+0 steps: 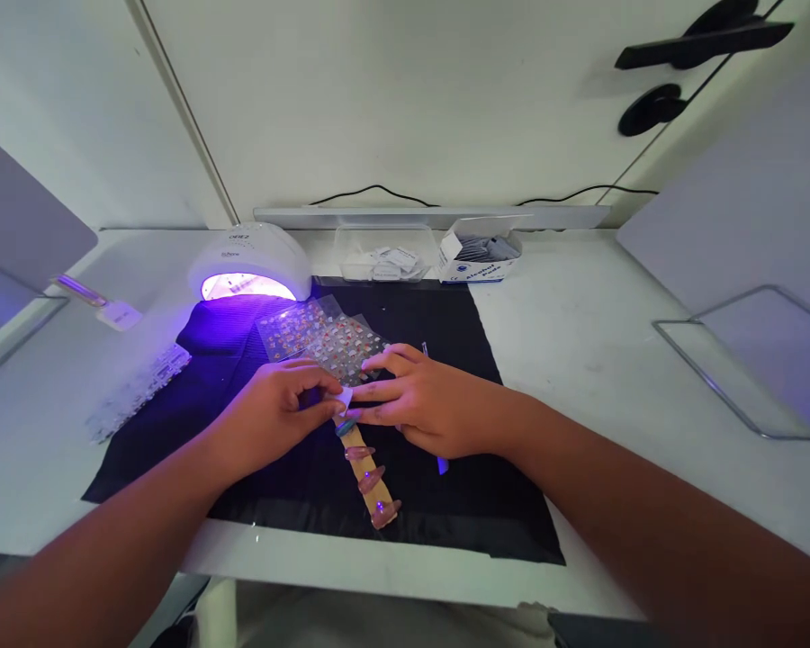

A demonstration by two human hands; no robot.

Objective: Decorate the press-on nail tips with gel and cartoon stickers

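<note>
Our forearms [621,477] are reaching over the black mat [506,508]. Left hand [280,409] is pinching a small white piece [344,399] mid-mat, by the nail stick's [361,465] far end; right hand [418,400], fingers extended, grip we're not able to tell. Piece is looking light, probably soft; we're favouring its edges. Stick, running toward the front edge, is seeming stiff.

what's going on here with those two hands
A person's left hand pinches a small white piece near the top of a narrow stick bearing nail-like tips. The right hand's fingers reach in close beside it; whether they grip anything is unclear. The stick lies on a black mat, with patterned sheets beyond and a lit lamp behind.
</note>
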